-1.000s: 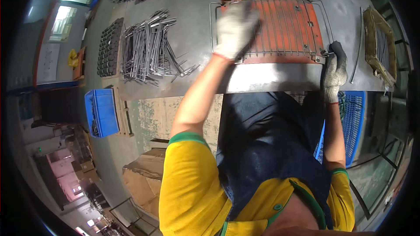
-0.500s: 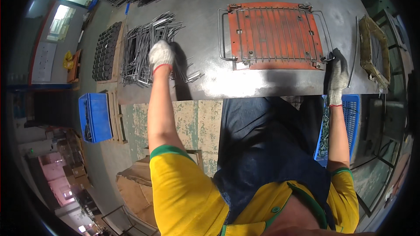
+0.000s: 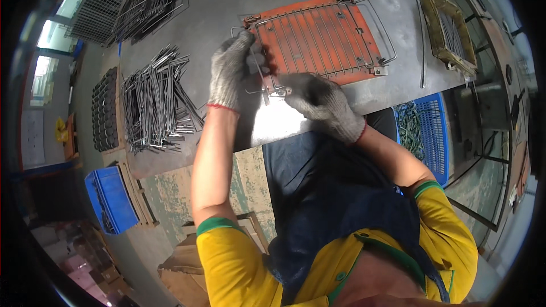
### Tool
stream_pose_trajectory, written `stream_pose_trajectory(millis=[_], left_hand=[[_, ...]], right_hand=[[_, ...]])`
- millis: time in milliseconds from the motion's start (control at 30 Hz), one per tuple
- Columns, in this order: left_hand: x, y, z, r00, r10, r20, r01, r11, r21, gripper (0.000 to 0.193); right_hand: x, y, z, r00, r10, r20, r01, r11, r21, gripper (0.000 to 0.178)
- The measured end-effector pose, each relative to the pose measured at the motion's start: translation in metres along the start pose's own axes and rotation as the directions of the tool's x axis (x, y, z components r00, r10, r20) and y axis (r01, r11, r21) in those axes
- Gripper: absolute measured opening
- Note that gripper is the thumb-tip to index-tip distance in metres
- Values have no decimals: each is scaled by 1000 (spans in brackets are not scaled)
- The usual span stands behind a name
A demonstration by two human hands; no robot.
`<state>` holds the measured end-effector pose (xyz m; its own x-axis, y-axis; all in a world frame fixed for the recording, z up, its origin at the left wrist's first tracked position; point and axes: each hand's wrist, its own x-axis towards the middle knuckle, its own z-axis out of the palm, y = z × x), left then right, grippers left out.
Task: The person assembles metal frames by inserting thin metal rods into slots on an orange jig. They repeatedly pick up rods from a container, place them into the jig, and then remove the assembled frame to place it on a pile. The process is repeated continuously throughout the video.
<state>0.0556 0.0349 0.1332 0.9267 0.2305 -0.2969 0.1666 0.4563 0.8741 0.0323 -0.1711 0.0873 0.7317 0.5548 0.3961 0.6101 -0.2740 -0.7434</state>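
Half a second ago our left hand was over the pile of bent rods; now it is at the left edge of the orange plate, fingers curled and grasping a thin rod that slants down beside the plate's near left corner. Our right hand has left the wire loop on the right and come across to that same corner. Its dark fingertips are blurred, and we cannot tell whether they pinch anything; they sit just right of the held rod's near end. The wire grid lies on the plate, just right of our left fingers and beyond our right ones.
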Motion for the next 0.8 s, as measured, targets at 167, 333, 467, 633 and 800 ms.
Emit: stream_pose_trajectory(millis=[167, 333, 467, 633, 800], left_hand=[[39, -30, -15, 992, -89, 88, 103, 980, -170, 16], [42, -40, 7, 998, -1, 63, 17, 964, -264, 19], [46, -43, 5, 998, -9, 70, 17, 992, -121, 19], [47, -40, 10, 913, 391, 114, -210, 212, 955, 28], [57, -51, -5, 743, 431, 511, -416, -300, 858, 36]], right_hand=[[-9, 37, 14, 1000, 16, -19, -11, 980, 199, 43], [-7, 55, 34, 859, 441, 260, -392, 240, 888, 37], [4, 41, 33, 956, 293, 2, -223, 723, 654, 35], [25, 11, 3, 822, 453, 346, -518, 847, 121, 28], [18, 43, 22, 960, -30, 278, 145, 904, -403, 31]])
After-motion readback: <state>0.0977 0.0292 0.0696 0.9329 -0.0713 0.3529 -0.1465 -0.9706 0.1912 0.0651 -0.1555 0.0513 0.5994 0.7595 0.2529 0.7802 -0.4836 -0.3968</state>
